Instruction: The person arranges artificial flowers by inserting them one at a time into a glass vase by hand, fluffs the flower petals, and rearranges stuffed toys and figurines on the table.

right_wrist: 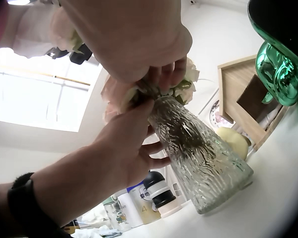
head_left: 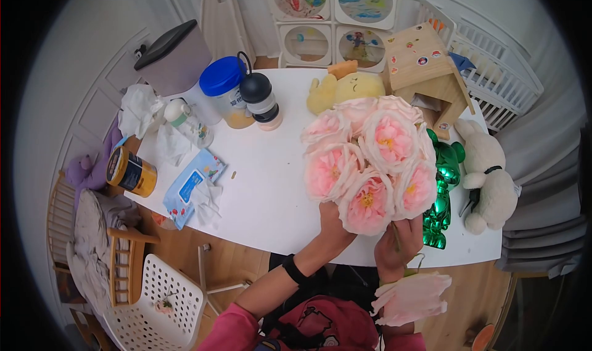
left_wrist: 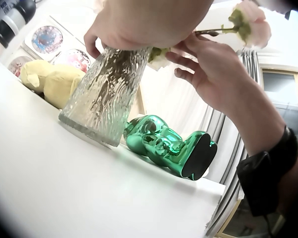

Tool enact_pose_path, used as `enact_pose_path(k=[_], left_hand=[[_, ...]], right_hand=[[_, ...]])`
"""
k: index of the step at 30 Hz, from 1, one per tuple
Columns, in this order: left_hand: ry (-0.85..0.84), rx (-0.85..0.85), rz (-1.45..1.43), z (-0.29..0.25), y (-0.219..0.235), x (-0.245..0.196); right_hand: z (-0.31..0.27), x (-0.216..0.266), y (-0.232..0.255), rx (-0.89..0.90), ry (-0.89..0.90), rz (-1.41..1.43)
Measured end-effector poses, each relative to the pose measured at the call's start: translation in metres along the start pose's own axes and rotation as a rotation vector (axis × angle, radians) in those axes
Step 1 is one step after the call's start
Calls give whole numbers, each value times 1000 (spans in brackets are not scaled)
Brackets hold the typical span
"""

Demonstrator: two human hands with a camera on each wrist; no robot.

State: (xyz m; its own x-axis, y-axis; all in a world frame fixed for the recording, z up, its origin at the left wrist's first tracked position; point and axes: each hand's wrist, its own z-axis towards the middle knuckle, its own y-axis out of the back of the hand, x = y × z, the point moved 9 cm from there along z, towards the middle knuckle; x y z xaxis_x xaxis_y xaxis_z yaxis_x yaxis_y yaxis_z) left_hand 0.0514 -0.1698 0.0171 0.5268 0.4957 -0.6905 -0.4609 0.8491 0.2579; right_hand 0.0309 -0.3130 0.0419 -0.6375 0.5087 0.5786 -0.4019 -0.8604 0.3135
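A ribbed glass vase stands on the table, with several pale pink roses bunched at its mouth. Around the vase's neck curls my left hand, thumb close to the stems. My right hand is beside the mouth and pinches the stem of a separate rose; that bloom hangs below the hand in the head view. Petals hide the vase in the head view, and the right fingertips are partly covered.
Right of the roses lies a shiny green figure, with a white plush toy beyond. Behind are a yellow plush and a wooden house. Blue-lidded tub, black-topped bottle and wipes pack stand or lie leftward.
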Motion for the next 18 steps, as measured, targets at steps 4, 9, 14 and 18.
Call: enact_pose_path(k=[4,9,14,18], left_hand=[[-92,-103,72,0,4,-11],[-171,-197,15,-3,7,-18],[-122,-108,42,-13,1,-6],[-52,31,120,-34,-18,22]], right_hand=[[-5,-12,-6,-19,13,-41],[-15,-13,-8,-18,37,-55],[-29,-9,-4,5,14,-75],[-34,-9,-1,22,-4,-90]])
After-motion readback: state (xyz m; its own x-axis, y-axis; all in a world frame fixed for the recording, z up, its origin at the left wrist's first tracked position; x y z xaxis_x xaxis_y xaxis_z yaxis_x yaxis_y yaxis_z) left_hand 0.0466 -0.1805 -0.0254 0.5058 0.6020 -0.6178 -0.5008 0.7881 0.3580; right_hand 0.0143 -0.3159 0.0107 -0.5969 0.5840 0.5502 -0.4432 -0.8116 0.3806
